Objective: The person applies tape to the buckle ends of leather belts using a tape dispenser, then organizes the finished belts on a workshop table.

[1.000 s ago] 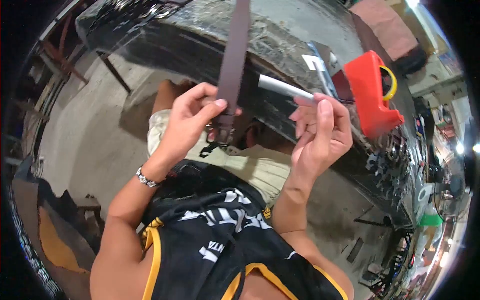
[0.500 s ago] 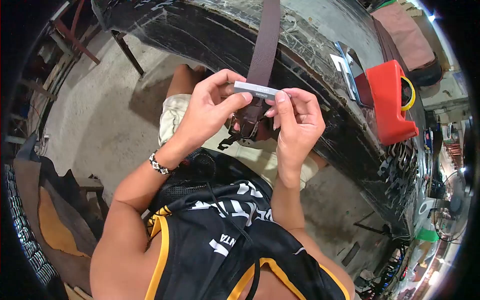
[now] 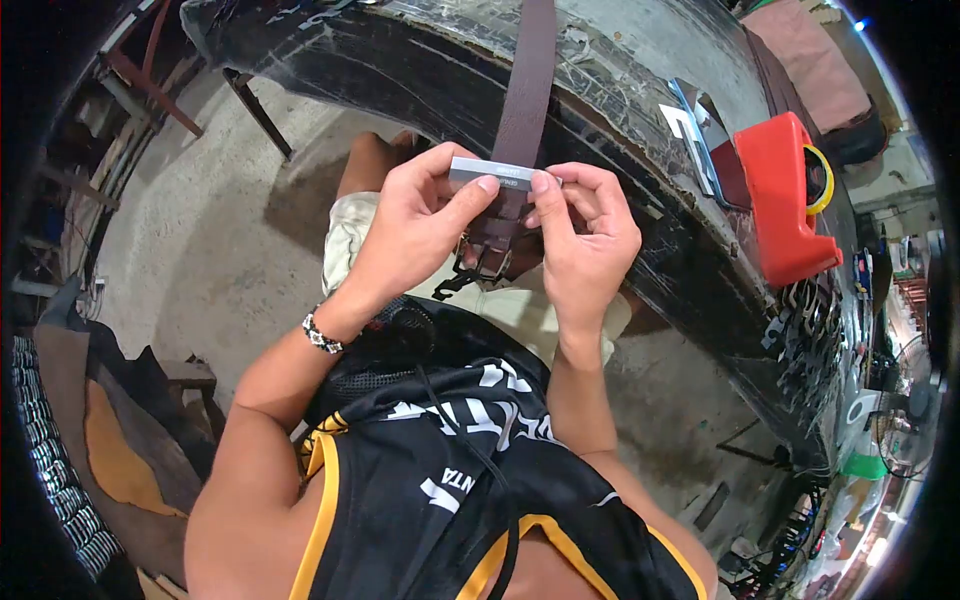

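A brown leather belt (image 3: 528, 90) hangs over the table edge towards me. Across it, just above the buckle, lies a small grey label strip (image 3: 505, 174) printed "GENUINE LEATHER". My left hand (image 3: 420, 215) pinches the strip's left end between thumb and fingers. At the other end, my right hand (image 3: 588, 225) pinches it, with the thumb on top. Below the strip, the metal buckle (image 3: 490, 262) hangs between my hands, and a black hook-shaped hanger (image 3: 455, 285) is beside it. The fingertips behind the strip are partly hidden.
The worn black table (image 3: 640, 200) curves across the front. On it at right stand a red tape dispenser (image 3: 775, 200) with yellow tape, and a blue-edged case (image 3: 700, 140). Many black hangers (image 3: 805, 325) hang at its right edge. Leather pieces (image 3: 120, 440) lie at lower left.
The label strip and my right hand have shifted slightly left, and more of the strip's light upper face shows. The buckle is now more visible beneath. Both hands keep their pinch.
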